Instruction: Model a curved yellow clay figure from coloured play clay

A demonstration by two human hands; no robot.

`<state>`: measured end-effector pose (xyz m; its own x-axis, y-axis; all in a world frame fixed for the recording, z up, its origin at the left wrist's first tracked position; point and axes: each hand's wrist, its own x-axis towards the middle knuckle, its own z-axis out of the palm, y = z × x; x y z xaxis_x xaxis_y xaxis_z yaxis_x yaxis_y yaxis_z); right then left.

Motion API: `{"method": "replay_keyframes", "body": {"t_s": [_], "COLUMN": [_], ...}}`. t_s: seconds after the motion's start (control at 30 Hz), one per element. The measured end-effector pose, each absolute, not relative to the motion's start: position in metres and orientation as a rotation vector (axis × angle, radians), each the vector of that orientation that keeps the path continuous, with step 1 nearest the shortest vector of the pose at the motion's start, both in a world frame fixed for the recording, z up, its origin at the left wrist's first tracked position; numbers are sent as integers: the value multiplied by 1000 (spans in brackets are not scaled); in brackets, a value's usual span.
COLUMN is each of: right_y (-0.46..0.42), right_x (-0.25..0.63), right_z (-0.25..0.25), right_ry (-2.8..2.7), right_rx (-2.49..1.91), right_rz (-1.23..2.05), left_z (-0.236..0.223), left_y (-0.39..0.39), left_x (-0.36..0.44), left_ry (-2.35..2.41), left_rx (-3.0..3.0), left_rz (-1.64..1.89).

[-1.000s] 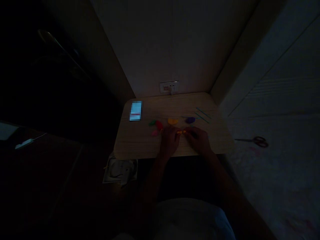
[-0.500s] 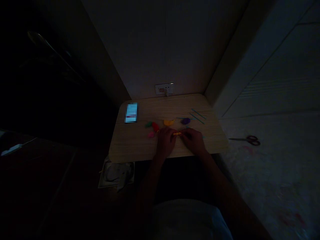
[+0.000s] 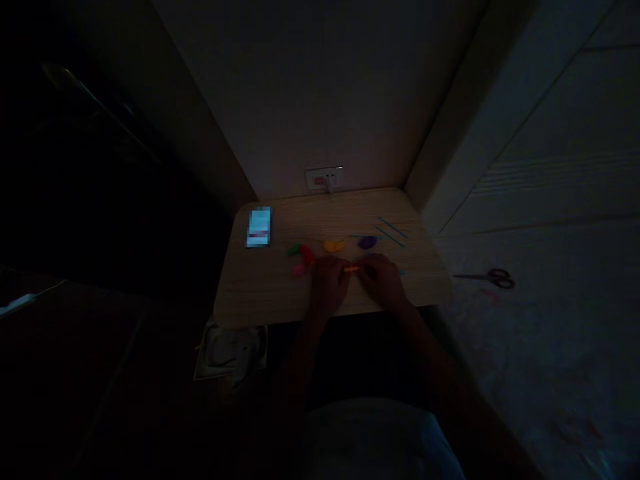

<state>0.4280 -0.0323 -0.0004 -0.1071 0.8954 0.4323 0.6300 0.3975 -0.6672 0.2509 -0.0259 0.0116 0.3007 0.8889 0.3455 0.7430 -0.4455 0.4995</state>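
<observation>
From here I'm seeing the left hand [image 3: 330, 283] and the right hand [image 3: 384, 280] pinching a small orange piece [image 3: 351, 269] between them, one at each end — a yellow lump [image 3: 333, 246] is lying at eleven o'clock from it, a purple lump [image 3: 367, 243] at one, on the wooden tabletop [image 3: 250, 290]. I'm judging it light and soft, probably squashing under hard pressure — so its ends are suiting a gentle fingertip grip.

A phone [image 3: 259, 227] lies left on the tabletop [image 3: 270, 300], two sticks [image 3: 390, 237] right, lumps [image 3: 333, 246] between. Before the lumps, the hands [image 3: 330, 283] have a strip [image 3: 351, 269] between them. Scissors [image 3: 500, 278] lie farther right; a socket [image 3: 324, 179] is behind.
</observation>
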Motion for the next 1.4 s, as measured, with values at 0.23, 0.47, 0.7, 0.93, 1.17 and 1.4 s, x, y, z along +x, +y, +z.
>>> {"method": "replay_keyframes", "body": {"t_s": [0.23, 0.47, 0.7, 0.93, 1.17, 1.4], "right_y": [-30, -32, -34, -23, -29, -68], "right_x": [428, 430, 440, 454, 468, 497], "right_z": [-3, -1, 6, 2, 13, 32], "right_ry": [-1828, -1635, -1202, -837, -873, -1379], "right_rx": [-1340, -1297, -1218, -1063, -1039, -1449], "right_rz": [373, 498, 746, 924, 828, 617], "left_z": [11, 11, 15, 14, 21, 28], "left_y": [-26, -28, -31, -31, -37, -55], "left_x": [251, 250, 249, 248, 245, 218], "left_ry": [1501, 1513, 1458, 1387, 1434, 1935], "left_rx": [2334, 2356, 2340, 2318, 2319, 2236], "left_rz": [861, 868, 949, 984, 1024, 1027]}}
